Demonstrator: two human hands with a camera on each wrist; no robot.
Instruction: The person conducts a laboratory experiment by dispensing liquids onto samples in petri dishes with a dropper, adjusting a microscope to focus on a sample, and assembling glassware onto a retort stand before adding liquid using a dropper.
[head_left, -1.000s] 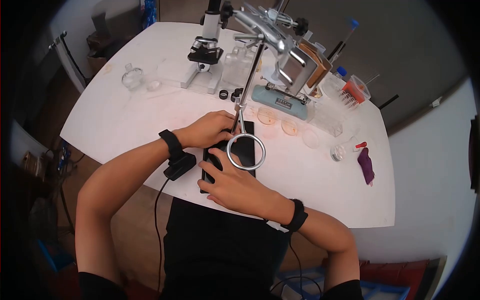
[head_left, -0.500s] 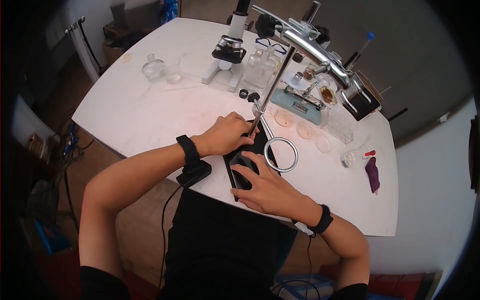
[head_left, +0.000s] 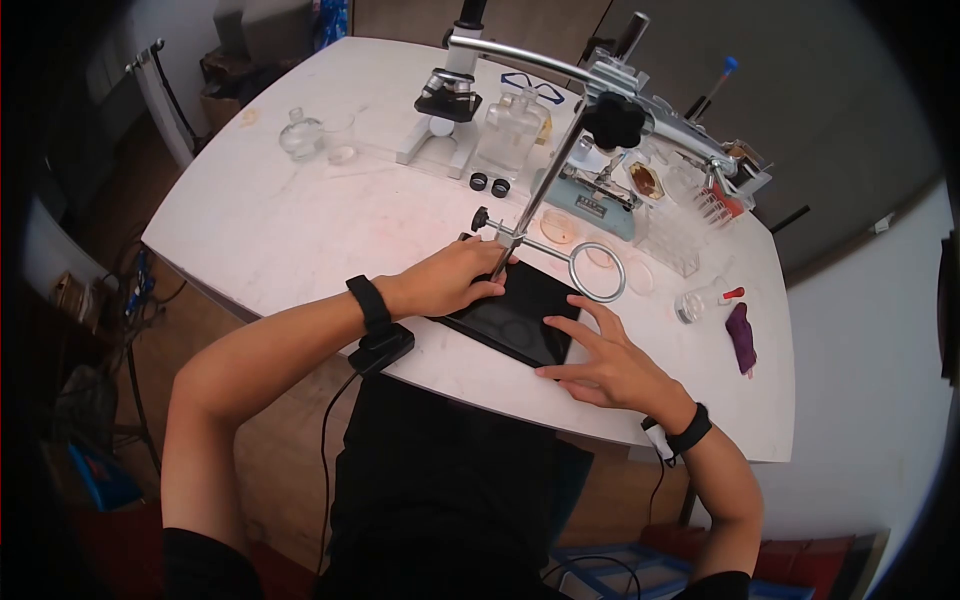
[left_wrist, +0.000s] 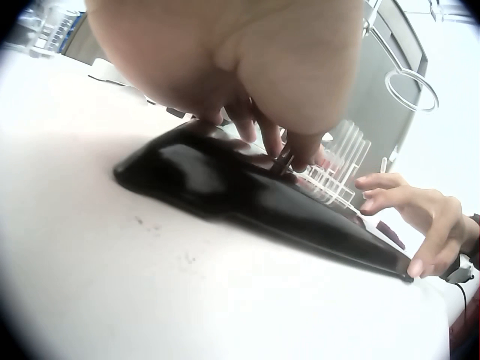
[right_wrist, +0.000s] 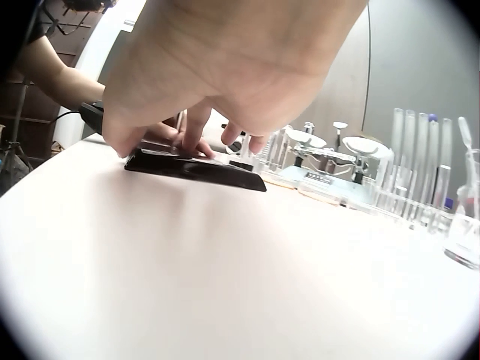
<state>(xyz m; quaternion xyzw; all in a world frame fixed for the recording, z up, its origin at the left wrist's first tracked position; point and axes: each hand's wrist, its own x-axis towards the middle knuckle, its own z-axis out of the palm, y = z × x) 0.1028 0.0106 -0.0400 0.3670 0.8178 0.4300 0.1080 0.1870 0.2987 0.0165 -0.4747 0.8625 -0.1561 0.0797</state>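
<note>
A retort stand has a flat black base (head_left: 505,325) lying near the table's front edge. Its metal rod (head_left: 542,190) rises from the base, with a ring (head_left: 571,270) low down and a clamp with a black knob (head_left: 618,120) near the top. My left hand (head_left: 445,280) grips the rod's foot between thumb and fingers, close over the base. At the base's right end, my right hand (head_left: 615,370) has its fingers spread; the thumb (left_wrist: 421,268) touches the near corner in the left wrist view, with other fingers raised above the base.
Behind the stand are a microscope (head_left: 446,105), a glass bottle (head_left: 508,135), a balance (head_left: 575,205) and several petri dishes (head_left: 557,226). A test tube rack (head_left: 668,245), a small glass bottle (head_left: 690,306) and a purple cloth (head_left: 740,335) lie to the right. A round flask (head_left: 297,135) stands left.
The stand has turned counterclockwise in the head view: its base now lies more sideways and the ring points right. My right hand moved right with the base's end; the left stayed at the rod.
</note>
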